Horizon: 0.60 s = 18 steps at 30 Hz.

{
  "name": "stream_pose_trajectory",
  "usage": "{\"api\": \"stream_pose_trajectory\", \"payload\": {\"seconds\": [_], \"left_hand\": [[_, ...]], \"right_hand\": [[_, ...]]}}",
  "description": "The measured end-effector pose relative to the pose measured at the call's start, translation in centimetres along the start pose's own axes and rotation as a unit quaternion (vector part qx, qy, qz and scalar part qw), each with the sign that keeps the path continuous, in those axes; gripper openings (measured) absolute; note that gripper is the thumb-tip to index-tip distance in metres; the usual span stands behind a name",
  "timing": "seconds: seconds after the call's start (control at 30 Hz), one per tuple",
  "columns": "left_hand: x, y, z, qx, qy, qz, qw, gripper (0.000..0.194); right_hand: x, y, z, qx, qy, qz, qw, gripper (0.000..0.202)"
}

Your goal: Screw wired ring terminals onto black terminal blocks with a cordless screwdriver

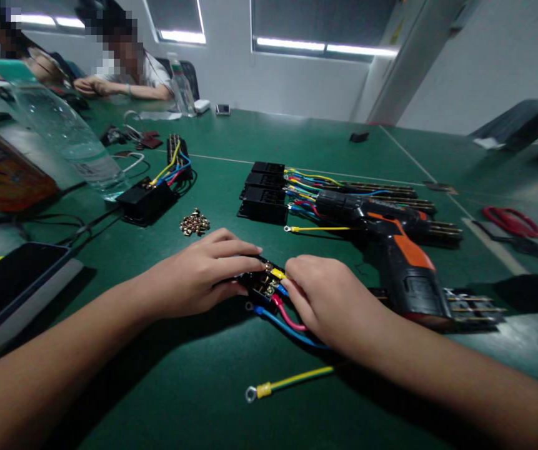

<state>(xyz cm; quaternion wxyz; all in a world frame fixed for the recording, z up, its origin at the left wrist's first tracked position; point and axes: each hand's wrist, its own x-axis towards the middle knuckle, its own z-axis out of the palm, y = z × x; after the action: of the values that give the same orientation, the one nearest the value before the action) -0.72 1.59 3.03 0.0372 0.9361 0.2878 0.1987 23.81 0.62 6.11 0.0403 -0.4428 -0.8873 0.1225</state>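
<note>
My left hand [198, 272] grips a small black terminal block [265, 290], its fingers along the block's far and near sides. Brass screw contacts show on top of the block. My right hand [327, 300] is closed in a pinch at a wire end with a yellow sleeve [278, 274], against the block. A red-sleeved wire [292, 322] runs from the block under that hand. One blue wire [287, 327] with a ring terminal lies loose beside the block. Nearer me, a yellow-green wire [297, 379] ends in a ring terminal.
A pile of brass screws [194, 223] lies beyond my left hand. Right of it, a cordless drill [409, 262] rests across wired black blocks [264, 203]. At left are a phone [10, 287], a water bottle [69, 134] and another wired block [147, 201]. People sit across the table.
</note>
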Motion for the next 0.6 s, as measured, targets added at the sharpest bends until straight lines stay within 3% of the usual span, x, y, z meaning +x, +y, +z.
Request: {"api": "stream_pose_trajectory", "payload": {"seconds": [0.6], "left_hand": [[0.1,0.17,-0.24,0.024,-0.023,-0.002,0.999,0.035]], "right_hand": [[0.11,-0.32,-0.23,-0.028,-0.013,0.009,0.999,0.019]]}}
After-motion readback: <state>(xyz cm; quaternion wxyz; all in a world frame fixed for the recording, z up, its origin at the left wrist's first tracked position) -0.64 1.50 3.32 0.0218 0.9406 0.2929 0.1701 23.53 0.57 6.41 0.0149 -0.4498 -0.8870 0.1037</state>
